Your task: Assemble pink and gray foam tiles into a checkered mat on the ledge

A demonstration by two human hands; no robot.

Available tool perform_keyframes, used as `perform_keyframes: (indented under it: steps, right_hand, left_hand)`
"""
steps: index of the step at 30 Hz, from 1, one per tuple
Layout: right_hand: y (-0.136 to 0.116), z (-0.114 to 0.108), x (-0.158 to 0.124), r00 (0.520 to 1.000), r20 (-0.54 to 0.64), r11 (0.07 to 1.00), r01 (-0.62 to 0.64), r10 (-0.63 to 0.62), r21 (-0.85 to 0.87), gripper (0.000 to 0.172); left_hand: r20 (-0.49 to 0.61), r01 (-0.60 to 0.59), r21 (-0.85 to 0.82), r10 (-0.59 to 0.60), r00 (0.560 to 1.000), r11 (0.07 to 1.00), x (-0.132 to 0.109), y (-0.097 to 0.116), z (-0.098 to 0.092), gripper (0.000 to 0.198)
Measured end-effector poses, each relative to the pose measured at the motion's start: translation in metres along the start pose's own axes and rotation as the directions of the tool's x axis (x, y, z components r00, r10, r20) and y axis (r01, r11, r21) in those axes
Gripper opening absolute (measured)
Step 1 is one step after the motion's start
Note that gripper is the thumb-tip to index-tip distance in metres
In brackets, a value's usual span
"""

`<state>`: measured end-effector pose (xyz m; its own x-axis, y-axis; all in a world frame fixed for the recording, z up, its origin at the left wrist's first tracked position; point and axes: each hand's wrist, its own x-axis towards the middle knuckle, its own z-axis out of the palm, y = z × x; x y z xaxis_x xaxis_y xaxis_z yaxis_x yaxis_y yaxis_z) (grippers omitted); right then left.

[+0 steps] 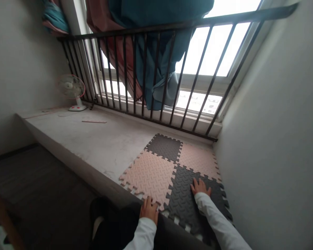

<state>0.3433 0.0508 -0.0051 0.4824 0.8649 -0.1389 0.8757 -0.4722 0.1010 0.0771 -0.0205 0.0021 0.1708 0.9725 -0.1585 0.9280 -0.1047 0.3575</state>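
The person's right hand [200, 186] is lying palm-down with fingers spread on the near dark tile [182, 184], pressing flat and gripping nothing. The left hand [149, 209] is bending over the front edge of the ledge [94, 140], touching the near corner of the near pink tile [151, 172]; its fingertips are hiding from view, so I cannot tell whether they are pinching that edge. The four toothed tiles are forming a checkerboard at the ledge's right end, with the far dark tile [165, 146] sitting behind the near pink one and the far pink tile [198, 158] lying behind the near dark one, beside the right wall [273, 132]. Behind them a dark railing [156, 29] is running along the window, with a teal and pink curtain [156, 12] hanging there. Farther left, a thin strip [94, 122] is lying on the ledge, and a small fan [78, 106] is standing near the railing.
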Motion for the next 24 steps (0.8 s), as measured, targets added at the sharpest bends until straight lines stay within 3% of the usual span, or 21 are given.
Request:
perform_keyframes:
  steps: [5,9,16,24]
  right_hand:
    - [0.007,0.004,-0.055,0.999,-0.029,1.000,0.017,-0.018,-0.017,0.045]
    - [0.016,0.006,-0.080,0.996,-0.065,0.997,0.060,-0.063,-0.052,0.044]
    - [0.034,-0.006,-0.084,1.000,0.008,1.000,-0.005,0.005,0.008,0.050]
    - [0.030,-0.010,-0.077,0.995,0.071,0.995,-0.074,0.069,0.070,0.053]
  left_hand:
    - [-0.106,0.057,0.012,-0.056,0.993,0.998,0.002,0.008,-0.005,0.027]
    - [-0.167,0.049,0.045,-0.041,0.985,0.998,0.006,0.009,-0.005,0.025]
    - [-0.405,0.027,-0.018,-0.032,0.914,0.999,-0.007,0.005,0.001,0.030]
    - [-0.402,0.046,-0.091,-0.079,0.912,0.995,-0.013,-0.008,-0.006,0.026]
